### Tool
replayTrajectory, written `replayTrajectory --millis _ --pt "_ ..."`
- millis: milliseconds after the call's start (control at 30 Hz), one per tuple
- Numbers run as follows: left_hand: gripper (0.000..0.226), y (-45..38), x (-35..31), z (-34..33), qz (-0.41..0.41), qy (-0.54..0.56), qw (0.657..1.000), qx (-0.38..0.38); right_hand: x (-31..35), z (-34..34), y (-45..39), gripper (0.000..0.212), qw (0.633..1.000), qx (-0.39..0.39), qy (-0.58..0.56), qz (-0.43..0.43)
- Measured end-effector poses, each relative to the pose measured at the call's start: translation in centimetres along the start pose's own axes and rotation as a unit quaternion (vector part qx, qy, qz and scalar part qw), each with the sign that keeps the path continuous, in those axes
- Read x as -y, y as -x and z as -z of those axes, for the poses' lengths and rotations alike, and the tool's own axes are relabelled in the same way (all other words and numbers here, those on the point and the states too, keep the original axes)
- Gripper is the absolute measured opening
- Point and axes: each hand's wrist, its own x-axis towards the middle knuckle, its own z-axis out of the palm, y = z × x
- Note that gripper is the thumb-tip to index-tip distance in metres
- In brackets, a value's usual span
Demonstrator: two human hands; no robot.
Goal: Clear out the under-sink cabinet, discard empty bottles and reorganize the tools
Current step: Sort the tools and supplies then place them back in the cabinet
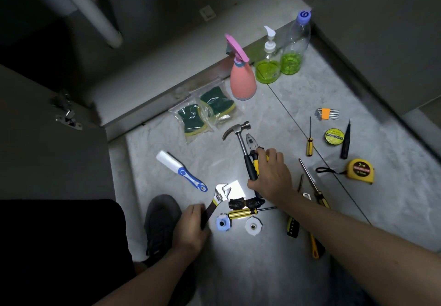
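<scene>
Grey marbled floor (pixel 274 270) in front of the open cabinet (pixel 148 50) holds the emptied contents, so clearing looks largely done; sorting the tools and putting them back remains. Three bottles, among them a pink spray bottle (pixel 242 80), stand well beyond the fingers and none looks empty.

Left hand (pixel 191 227) reaches forward, fingers curled round the handle of the adjustable wrench (pixel 218 198), its jaw pointing away from them. Right hand (pixel 270 174), arm outstretched, curls its fingers over the pliers (pixel 253 146) and the hammer (pixel 241 136) grip beneath the thumb.

Bare floor (pixel 238 270) nearside; tools crowd around hammer (pixel 241 138).
</scene>
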Motion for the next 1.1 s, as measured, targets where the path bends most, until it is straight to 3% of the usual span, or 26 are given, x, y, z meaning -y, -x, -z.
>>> replayTrajectory --millis 300,467,600,767,867,967,1100 --pt "0.026 -0.9 -1.4 0.1 0.05 -0.014 0.998 0.048 1.3 -0.7 -0.2 0.084 0.997 -0.008 0.037 0.07" --pt "0.022 0.0 -1.5 0.0 0.136 0.116 0.984 0.009 3.2 -1.4 -1.5 0.083 0.994 -0.009 0.034 0.105" --pt "0.013 1.1 -1.5 0.6 0.166 0.156 0.972 -0.046 3.7 -1.8 -1.5 0.081 0.995 0.004 0.023 0.101" --pt "0.022 2.2 -1.8 1.7 0.158 0.191 0.963 -0.101 2.0 -0.5 -1.1 0.044 0.99 -0.044 -0.083 0.103" --pt "0.009 1.1 -3.7 2.2 0.128 0.192 0.968 -0.105 0.8 1.0 -0.9 0.029 0.979 -0.066 -0.185 0.062" --pt "0.007 -1.7 -7.1 2.2 0.087 0.2 0.972 -0.088 0.0 2.3 -0.7 0.052 0.958 -0.008 -0.286 -0.021" --pt "0.008 -5.8 -12.3 2.2 0.04 0.179 0.982 -0.036 -2.2 3.2 -0.7 0.048 0.948 0.0 -0.305 -0.093"
